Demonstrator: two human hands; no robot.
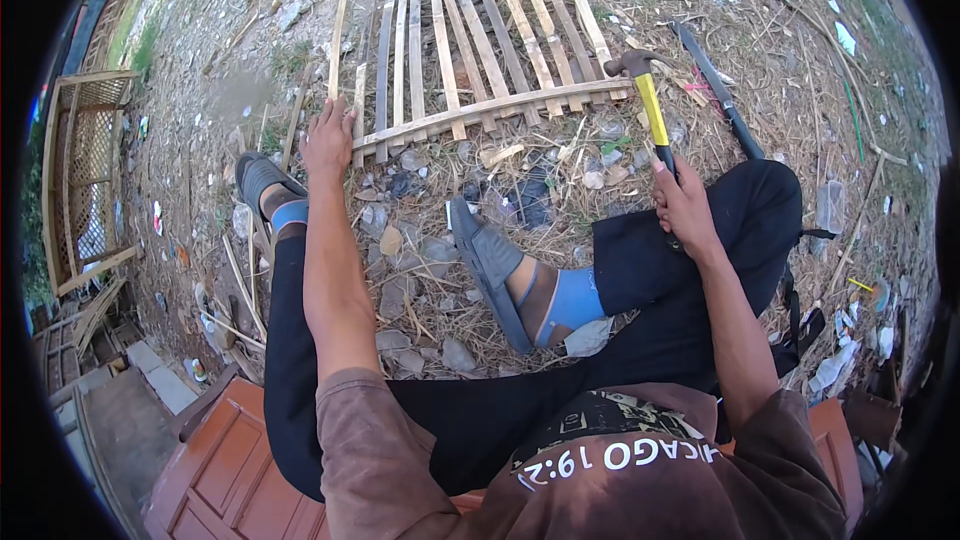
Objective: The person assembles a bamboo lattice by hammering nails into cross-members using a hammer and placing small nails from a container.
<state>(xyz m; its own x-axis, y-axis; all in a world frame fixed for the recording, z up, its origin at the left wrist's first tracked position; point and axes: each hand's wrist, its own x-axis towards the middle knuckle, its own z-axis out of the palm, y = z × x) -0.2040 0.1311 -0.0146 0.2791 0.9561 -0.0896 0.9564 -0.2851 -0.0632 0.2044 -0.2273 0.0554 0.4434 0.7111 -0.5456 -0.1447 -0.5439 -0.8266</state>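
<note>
A frame of bamboo slats lies on the ground before me, its slats fanning away from a curved crosspiece. My left hand is at the crosspiece's left end, its fingers bent over the near end of the outermost loose slat. The palm side is hidden. In my right hand is a claw hammer, gripped by its yellow and black handle. The hammer's dark head is raised near the crosspiece's right end. Just right of it lies a machete with a black handle.
My sandalled feet rest on ground strewn with straw, stones and litter. Beneath me is a reddish-brown panelled board. A wooden lattice frame stands at the far left. Loose sticks lie by my left leg.
</note>
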